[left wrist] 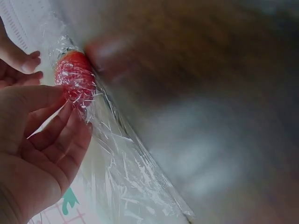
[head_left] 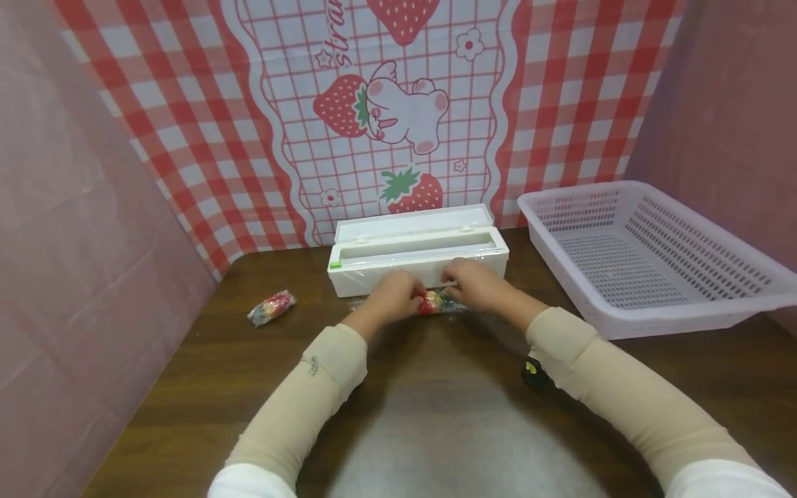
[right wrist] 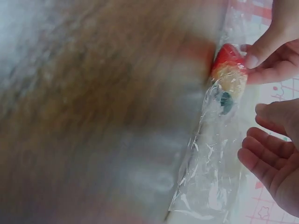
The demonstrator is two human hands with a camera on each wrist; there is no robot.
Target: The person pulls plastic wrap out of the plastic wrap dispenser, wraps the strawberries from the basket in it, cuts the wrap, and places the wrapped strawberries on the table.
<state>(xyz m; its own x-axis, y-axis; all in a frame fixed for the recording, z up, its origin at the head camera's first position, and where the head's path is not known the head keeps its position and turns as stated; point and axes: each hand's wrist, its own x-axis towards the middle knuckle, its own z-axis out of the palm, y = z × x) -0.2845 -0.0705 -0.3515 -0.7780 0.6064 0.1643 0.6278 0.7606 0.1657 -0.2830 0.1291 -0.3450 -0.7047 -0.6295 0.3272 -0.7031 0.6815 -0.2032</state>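
A red and yellow strawberry-like piece with a dark green end (right wrist: 229, 77) lies inside clear cling film (left wrist: 124, 163) in front of the white film box (head_left: 358, 280). My left hand (head_left: 394, 296) pinches its red end between thumb and fingers; in the left wrist view the thumb rests on the film over it. Close to the green end, my right hand (head_left: 478, 283) has its fingers loosely bent and apart, with nothing between them in the right wrist view. The film stretches out on both sides of the piece.
The film box's lid (head_left: 414, 223) stands raised at the back. A second film-wrapped red and yellow piece (head_left: 272, 308) lies on the brown table (head_left: 249, 408) to the left. A large white plastic basket (head_left: 629, 315) stands at the right. Behind hangs a strawberry-print cloth (head_left: 461, 173).
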